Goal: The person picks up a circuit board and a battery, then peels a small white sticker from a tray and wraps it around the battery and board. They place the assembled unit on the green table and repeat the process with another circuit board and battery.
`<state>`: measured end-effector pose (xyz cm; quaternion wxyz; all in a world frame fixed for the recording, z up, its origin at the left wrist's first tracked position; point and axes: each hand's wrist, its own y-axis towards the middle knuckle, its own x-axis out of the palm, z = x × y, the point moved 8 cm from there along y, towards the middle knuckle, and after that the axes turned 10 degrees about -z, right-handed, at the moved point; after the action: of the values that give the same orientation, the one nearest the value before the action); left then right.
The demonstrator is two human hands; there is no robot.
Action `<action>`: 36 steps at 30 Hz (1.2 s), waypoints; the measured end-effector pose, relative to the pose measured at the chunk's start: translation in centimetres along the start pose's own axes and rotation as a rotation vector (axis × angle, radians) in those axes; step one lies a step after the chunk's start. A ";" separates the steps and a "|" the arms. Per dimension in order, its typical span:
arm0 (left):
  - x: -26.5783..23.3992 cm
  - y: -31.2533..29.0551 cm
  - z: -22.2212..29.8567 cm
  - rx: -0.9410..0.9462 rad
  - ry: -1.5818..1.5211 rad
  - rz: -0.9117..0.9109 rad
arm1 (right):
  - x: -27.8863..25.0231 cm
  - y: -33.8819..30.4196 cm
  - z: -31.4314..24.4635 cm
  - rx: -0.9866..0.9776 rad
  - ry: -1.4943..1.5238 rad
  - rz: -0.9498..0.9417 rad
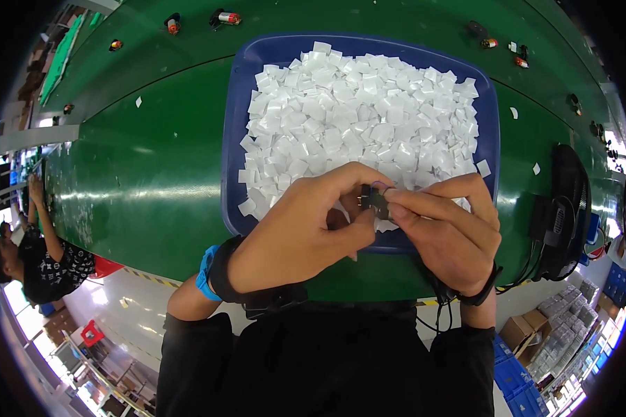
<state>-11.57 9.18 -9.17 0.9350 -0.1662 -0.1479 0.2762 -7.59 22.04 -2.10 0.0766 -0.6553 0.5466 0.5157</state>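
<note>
Both of my hands meet above the near edge of a blue tray [232, 149] filled with small white square pieces [362, 104]. Between them is a small dark electronic part [374, 201] with short metal pins on its left side. My left hand [313, 219] grips the part's left side with thumb and forefinger. The fingertips of my right hand [452, 229] pinch its right side. Parts of it are hidden behind the fingers, so its exact kind does not show.
Small parts with red-and-silver cylinders [229, 18] lie along the far strip of the green table [153, 201]. A black device [570, 208] with cables stands at the right. Blue crates [518, 379] sit on the floor at lower right. Another person [38, 257] is at far left.
</note>
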 end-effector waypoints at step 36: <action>-0.1 -1.3 4.3 0.566 0.467 0.341 | -0.6 -2.1 3.1 0.288 0.617 0.199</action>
<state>-12.56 9.07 -4.80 0.8931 0.0174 0.1799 0.4119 -7.74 25.28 -4.06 -0.0512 -0.7062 0.6723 0.2159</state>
